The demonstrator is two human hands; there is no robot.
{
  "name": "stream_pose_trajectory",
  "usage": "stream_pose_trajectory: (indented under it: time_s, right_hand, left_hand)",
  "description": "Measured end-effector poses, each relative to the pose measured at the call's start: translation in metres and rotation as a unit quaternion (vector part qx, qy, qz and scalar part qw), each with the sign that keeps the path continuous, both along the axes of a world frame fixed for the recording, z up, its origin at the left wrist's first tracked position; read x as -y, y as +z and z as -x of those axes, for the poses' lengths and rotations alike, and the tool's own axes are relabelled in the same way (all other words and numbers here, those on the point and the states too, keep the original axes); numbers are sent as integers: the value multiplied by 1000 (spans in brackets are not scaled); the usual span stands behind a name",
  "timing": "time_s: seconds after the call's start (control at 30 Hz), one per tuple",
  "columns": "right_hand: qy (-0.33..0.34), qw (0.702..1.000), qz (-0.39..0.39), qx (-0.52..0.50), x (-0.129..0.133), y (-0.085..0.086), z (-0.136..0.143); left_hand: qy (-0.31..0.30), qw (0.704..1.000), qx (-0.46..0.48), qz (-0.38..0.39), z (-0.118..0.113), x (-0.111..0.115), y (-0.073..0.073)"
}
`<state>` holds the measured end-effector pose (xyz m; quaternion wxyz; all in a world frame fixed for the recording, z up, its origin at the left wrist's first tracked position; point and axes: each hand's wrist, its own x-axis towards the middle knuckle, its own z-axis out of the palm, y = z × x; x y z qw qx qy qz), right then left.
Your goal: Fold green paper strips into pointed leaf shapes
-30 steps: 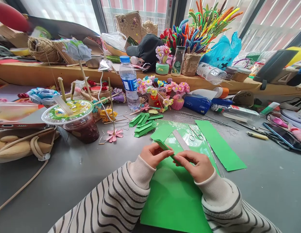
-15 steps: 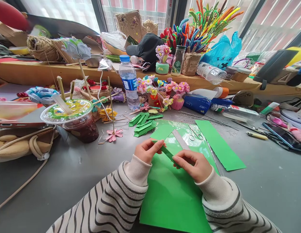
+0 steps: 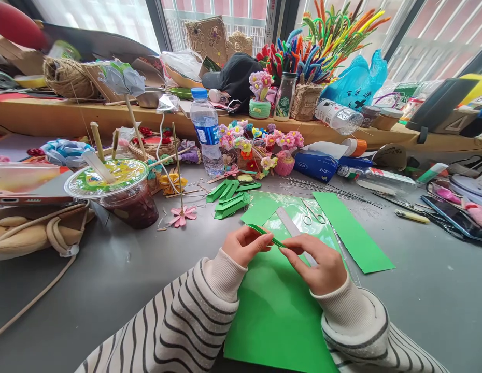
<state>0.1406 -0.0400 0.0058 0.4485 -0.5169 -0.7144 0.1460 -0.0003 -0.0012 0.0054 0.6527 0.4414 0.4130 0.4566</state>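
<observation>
Between my two hands is a narrow folded green paper strip (image 3: 275, 241). My left hand (image 3: 246, 245) pinches its left part, and my right hand (image 3: 316, 260) pinches its right end between thumb and fingers. Below them lies a large green sheet (image 3: 278, 316) on the grey table. A ruler (image 3: 291, 226) lies partly behind my right hand. Scissors (image 3: 313, 213) rest on clear plastic film beyond it. Several folded green pieces (image 3: 231, 204) are piled behind my left hand. A long green strip (image 3: 353, 233) lies to the right.
At the left stand a lidded drink cup (image 3: 128, 199) and a pink paper flower (image 3: 182, 216) on a stick. Behind are a water bottle (image 3: 208, 135), crocheted flowers (image 3: 244, 142) and thin wires. A phone (image 3: 454, 213) lies at the far right.
The folded strip has tilted so its narrow edge shows, and it lies flatter between my hands. My left hand has shifted slightly right; my right hand has moved a little and turned.
</observation>
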Motion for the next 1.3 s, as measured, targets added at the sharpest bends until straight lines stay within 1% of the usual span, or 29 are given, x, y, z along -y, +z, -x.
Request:
stream_pose_trajectory:
  time_s: [0.1,0.17,0.23,0.3,0.37,0.5,0.63,0.9,1.07,1.2,1.3]
  right_hand:
    - [0,999,28,-32,-1,-1,-1]
    - [-11,998,49,-44,-2,-1,-2]
    - [-28,994,88,-66,-2,-1,-4]
    - [-40,983,146,-101,-2,0,-5]
    - [-36,970,198,-136,-3,1,-6]
    - [-8,950,251,-185,-4,2,-5]
    - [1,944,266,-197,-4,1,-4]
    - [9,943,263,-203,-2,0,2]
    - [-2,944,280,-172,-1,-2,3]
    - [-8,949,270,-164,-1,-4,3]
    - [-1,950,269,-160,-2,-5,3]
  left_hand:
    - [-11,1000,16,24,1,1,1]
    - [-25,998,33,39,1,0,2]
    - [-37,997,48,50,2,0,2]
    - [-43,996,58,60,2,-1,1]
    - [-39,995,58,70,2,-2,-1]
    - [-25,996,36,74,3,-4,-4]
    - [-30,997,34,56,3,-3,-3]
    - [-21,999,4,38,1,-1,1]
    - [-50,998,-20,11,2,-2,2]
    - [-64,994,-93,-7,1,2,0]
    - [-31,991,-127,-23,2,3,2]
